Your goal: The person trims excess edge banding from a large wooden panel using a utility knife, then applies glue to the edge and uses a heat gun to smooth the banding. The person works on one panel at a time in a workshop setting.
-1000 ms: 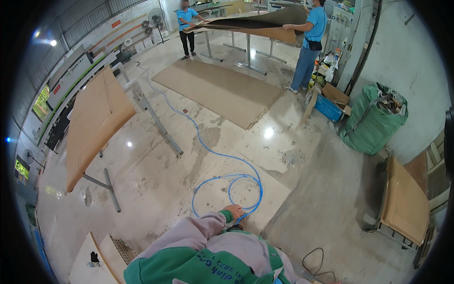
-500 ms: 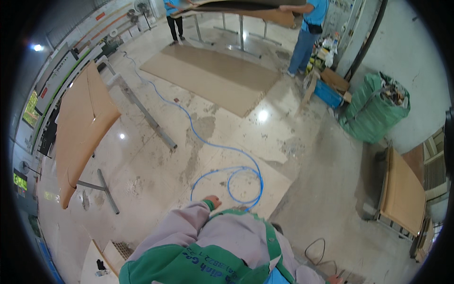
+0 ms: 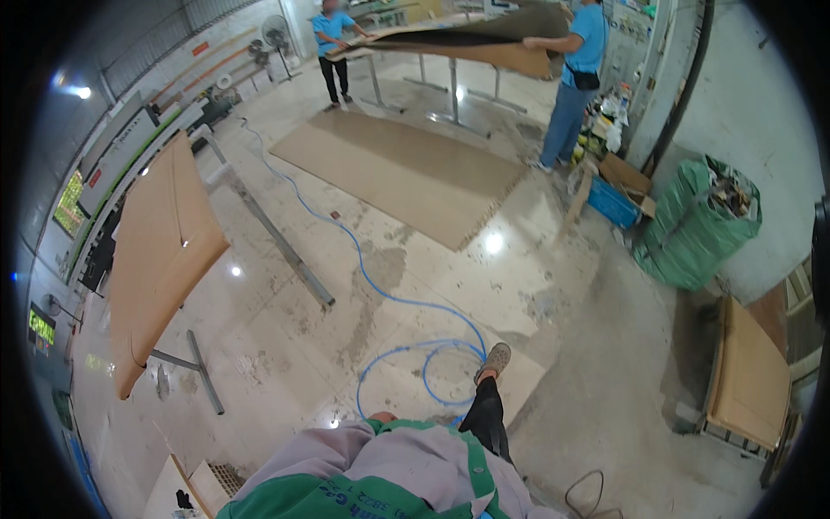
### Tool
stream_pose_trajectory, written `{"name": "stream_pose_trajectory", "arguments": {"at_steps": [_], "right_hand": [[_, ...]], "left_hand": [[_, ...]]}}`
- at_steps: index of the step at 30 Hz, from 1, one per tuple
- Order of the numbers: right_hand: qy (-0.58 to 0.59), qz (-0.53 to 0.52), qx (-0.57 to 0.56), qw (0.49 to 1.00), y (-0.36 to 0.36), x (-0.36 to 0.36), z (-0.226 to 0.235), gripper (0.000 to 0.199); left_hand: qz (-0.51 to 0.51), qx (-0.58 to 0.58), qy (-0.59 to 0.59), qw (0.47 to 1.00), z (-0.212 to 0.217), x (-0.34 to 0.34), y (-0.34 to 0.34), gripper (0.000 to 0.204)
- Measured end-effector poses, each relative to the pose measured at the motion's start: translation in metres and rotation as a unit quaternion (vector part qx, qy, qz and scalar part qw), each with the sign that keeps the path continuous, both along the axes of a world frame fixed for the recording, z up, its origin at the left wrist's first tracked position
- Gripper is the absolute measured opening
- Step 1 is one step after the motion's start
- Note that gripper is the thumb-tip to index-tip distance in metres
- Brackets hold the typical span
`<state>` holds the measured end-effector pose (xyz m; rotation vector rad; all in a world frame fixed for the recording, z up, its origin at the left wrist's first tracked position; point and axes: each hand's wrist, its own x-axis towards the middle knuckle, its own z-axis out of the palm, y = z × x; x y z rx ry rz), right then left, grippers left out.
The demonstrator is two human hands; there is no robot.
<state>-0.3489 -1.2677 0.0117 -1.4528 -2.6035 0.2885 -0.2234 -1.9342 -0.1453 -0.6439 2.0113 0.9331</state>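
Only a small part of my left hand [image 3: 383, 417] shows past my grey and green sleeve; its fingers are hidden. My right hand is out of view. Nearest to the left hand, a thin blue hose [image 3: 406, 301] lies looped on the floor. One leg in black trousers reaches forward, its grey clog [image 3: 494, 362] beside the hose loops. Farther off, a large flat brown sheet [image 3: 398, 177] rests on the floor. Behind it, two people in blue shirts hold a big brown and black sheet [image 3: 458, 43] between them above metal stands.
At left, a curved tan panel [image 3: 164, 259] stands on a grey metal stand [image 3: 205, 372]. A bulging green sack [image 3: 700, 225] sits by the right wall near a blue box [image 3: 613, 203]. Tan boards [image 3: 750, 376] lie stacked at far right. A thin dark cable [image 3: 588, 495] curls at lower right.
My view has tilted up, and my leg has come forward beside the hose. The left hand has drawn back mostly behind the jacket; the right hand has left the picture.
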Motion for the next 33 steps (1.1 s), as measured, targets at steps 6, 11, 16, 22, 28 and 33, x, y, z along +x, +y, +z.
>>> {"name": "stream_pose_trajectory", "arguments": {"at_steps": [6,11,16,22,28,33], "right_hand": [[0.037,0.105,-0.075,0.991,-0.097,-0.101,-0.024,0.025],[0.031,0.149,-0.141,0.978,-0.162,-0.181,-0.030,0.023],[0.024,0.136,-0.206,0.969,-0.222,-0.266,-0.043,0.021],[0.020,0.018,-0.314,0.949,-0.304,-0.382,-0.076,0.019],[0.043,-0.001,-0.476,0.879,-0.365,-0.497,-0.079,0.018],[0.023,0.137,-0.567,0.812,-0.514,-0.642,-0.043,0.017]], "left_hand": [[0.031,-0.088,0.049,0.994,0.021,-0.045,-0.034,0.057],[0.070,-0.114,0.102,0.986,0.024,-0.104,-0.076,0.054],[0.106,0.009,0.174,0.979,0.042,-0.274,-0.140,0.053],[0.168,0.049,0.365,0.914,0.123,-0.554,-0.208,0.052],[0.081,0.000,0.289,0.954,0.145,-0.640,-0.267,0.055],[0.245,-0.029,0.261,0.933,0.077,-0.537,-0.341,0.053]]}}
